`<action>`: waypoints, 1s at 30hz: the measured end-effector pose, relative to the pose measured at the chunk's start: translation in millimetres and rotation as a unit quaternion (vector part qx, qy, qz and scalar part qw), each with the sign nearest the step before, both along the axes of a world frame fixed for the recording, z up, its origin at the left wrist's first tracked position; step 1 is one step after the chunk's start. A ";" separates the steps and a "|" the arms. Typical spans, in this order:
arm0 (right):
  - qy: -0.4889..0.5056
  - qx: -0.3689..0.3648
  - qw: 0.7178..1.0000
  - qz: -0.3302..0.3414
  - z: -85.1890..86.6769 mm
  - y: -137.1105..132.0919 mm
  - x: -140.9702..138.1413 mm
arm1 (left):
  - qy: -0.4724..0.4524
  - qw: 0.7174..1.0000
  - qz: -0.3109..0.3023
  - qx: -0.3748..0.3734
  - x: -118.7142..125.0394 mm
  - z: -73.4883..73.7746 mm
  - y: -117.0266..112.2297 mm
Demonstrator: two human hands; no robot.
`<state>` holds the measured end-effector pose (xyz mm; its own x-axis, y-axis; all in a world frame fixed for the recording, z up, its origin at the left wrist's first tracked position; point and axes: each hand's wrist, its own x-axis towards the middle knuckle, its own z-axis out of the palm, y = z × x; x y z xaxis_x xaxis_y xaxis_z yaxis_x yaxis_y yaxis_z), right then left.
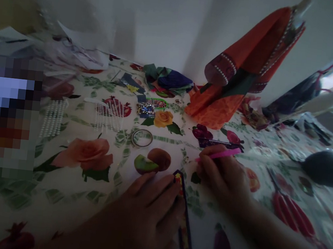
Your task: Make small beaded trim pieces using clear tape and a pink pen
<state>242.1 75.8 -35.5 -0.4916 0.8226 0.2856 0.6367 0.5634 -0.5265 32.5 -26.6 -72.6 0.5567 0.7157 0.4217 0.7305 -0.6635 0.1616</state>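
My left hand (151, 214) lies palm down with its fingers stretched out, along the left side of a narrow dark-edged strip (184, 229) with a red and yellow pattern. Its fingertips touch or partly cover the strip. To the right, my right hand (225, 176) pinches a slim pink pen-like stick (225, 153), which slants down to the left. The stick's pale tip is close to a few tiny beads (187, 158) on the cloth. Just beyond my right hand is a dark strip with a row of pearls (218, 142).
Behind lie a thin ring (142, 138), pearl strands (109, 114), a pile of small shiny beads (146, 109) and folded fabric (171, 81). A small orange dress (226, 95) stands tilted at the back. Red-handled scissors (292, 213) and a dark rounded object (327, 167) are at right.
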 end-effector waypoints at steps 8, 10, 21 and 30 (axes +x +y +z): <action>0.010 0.035 0.999 0.015 -1.6 -1.2 -1.6 | 0.009 1.000 0.028 0.003 4.0 6.9 -3.8; 0.008 0.033 0.999 0.023 -0.8 -1.2 -2.2 | 0.003 1.000 0.021 0.010 3.6 7.4 -4.0; 0.014 0.045 0.999 0.014 -1.8 -2.1 -1.3 | 0.005 0.999 0.035 -0.005 5.2 7.9 -1.2; 0.008 0.057 0.998 0.019 3.1 -3.1 -0.8 | -0.001 0.999 0.033 0.000 4.1 10.1 -1.8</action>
<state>241.3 72.7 -32.4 -0.5165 0.7651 0.3845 0.6056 0.6439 -0.4676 36.6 -28.4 -62.6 0.5078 0.7509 0.4222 0.7721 -0.6141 0.1635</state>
